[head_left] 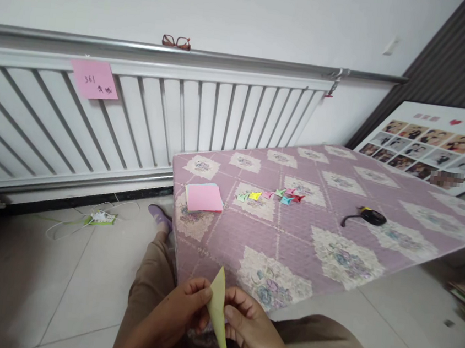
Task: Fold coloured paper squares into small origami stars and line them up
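Note:
A folded sheet of pale yellow paper is held upright above my lap, its pointed tip toward the table. My left hand pinches its left side between thumb and fingers. On the other side my right hand grips the paper's right edge, thumb in front. Beyond both hands, a stack of coloured paper squares with a pink sheet on top lies near the table's left edge. Several small folded paper pieces in green, yellow, pink, blue and red sit in a cluster right of it.
A purple floral cloth covers the table. On its right side rests a small black object with a cord or strap. Glasses lie on the pipe above the radiator. A power strip with cables is on the floor at left.

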### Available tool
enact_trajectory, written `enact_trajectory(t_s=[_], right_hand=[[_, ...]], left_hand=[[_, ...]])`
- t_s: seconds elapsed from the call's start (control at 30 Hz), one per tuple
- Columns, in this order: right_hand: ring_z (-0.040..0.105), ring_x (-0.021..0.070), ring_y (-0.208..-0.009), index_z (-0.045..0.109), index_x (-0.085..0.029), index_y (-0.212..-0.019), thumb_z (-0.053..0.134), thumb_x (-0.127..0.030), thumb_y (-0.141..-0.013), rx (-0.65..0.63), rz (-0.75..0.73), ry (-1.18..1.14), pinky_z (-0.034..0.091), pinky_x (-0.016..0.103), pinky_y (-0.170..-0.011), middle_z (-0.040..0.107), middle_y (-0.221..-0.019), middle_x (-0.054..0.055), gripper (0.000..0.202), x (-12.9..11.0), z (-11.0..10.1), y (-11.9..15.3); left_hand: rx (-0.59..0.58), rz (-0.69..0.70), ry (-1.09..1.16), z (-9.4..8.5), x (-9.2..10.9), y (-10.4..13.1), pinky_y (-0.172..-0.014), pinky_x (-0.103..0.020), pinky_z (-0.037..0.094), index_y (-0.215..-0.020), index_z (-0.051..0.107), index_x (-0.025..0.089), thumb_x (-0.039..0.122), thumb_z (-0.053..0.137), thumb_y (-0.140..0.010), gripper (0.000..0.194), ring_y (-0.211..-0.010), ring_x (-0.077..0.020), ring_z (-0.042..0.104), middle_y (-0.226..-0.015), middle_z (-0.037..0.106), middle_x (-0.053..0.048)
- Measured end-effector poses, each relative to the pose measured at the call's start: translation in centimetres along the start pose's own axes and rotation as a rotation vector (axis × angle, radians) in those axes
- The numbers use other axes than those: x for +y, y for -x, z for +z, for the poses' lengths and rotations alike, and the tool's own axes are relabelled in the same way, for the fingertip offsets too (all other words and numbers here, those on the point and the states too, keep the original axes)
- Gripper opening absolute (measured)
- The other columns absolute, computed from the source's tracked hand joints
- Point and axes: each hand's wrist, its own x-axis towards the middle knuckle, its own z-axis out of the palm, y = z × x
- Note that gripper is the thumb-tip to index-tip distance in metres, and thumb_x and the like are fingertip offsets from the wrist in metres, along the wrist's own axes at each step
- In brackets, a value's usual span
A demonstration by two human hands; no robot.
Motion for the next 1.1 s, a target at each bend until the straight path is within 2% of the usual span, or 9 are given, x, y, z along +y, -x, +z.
enact_trajectory(t_s=[0.3, 0.57, 0.7, 0.93, 1.1], right_hand=[[0.066, 0.0194, -0.075, 0.059, -0.019, -0.085, 0.073, -0.048, -0.072, -0.02, 0.014, -0.013, 0.046, 0.032, -0.07, 0.066, -0.071, 0.002, 0.035, 0.3, -0.1, -0.2], [0.059, 0.0133, -0.066, 0.059, -0.019, -0.083, 0.074, -0.05, -0.07, 0.138, -0.007, 0.036, 0.044, 0.026, -0.062, 0.061, -0.069, -0.002, 0.037, 0.1, -0.9, -0.9], [0.058, 0.0127, -0.068, 0.06, -0.019, -0.081, 0.074, -0.049, -0.072, 0.194, -0.031, 0.092, 0.043, 0.025, -0.063, 0.061, -0.072, -0.001, 0.034, -0.5, -0.8, -1.4], [0.059, 0.0141, -0.068, 0.06, -0.019, -0.08, 0.075, -0.05, -0.07, 0.196, -0.017, 0.064, 0.045, 0.028, -0.065, 0.062, -0.072, -0.001, 0.036, -0.5, -0.5, -1.6], [0.057, 0.0127, -0.065, 0.059, -0.018, -0.078, 0.072, -0.05, -0.073, 0.178, -0.01, 0.026, 0.045, 0.027, -0.063, 0.061, -0.071, -0.001, 0.035, -0.7, -0.2, -1.6]], left_hand=[[0.006, -0.036, 0.022, 0.3, 0.3, 0.1, -0.039, -0.018, 0.028, -0.075, 0.05, 0.017, 0.053, 0.068, -0.075, 0.04, -0.041, -0.0057, 0.041, -0.054, 0.048, 0.006], [0.001, -0.043, 0.003, 0.3, -0.1, -0.1, -0.039, -0.018, 0.029, -0.08, 0.054, 0.015, 0.052, 0.067, -0.077, 0.04, -0.041, -0.0056, 0.043, -0.06, 0.053, 0.004], [0.007, -0.051, -0.011, 0.3, -0.4, 0.0, -0.04, -0.018, 0.03, -0.08, 0.053, 0.015, 0.053, 0.066, -0.078, 0.039, -0.041, -0.0062, 0.043, -0.057, 0.051, 0.005], [0.002, -0.053, -0.009, 0.2, -0.6, -0.1, -0.04, -0.019, 0.029, -0.082, 0.053, 0.015, 0.055, 0.065, -0.077, 0.042, -0.04, -0.0059, 0.042, -0.061, 0.053, 0.003], [-0.01, -0.059, 0.043, 0.2, -0.9, -0.3, -0.039, -0.018, 0.03, -0.079, 0.052, 0.016, 0.054, 0.066, -0.077, 0.041, -0.04, -0.0062, 0.043, -0.057, 0.05, 0.004]])
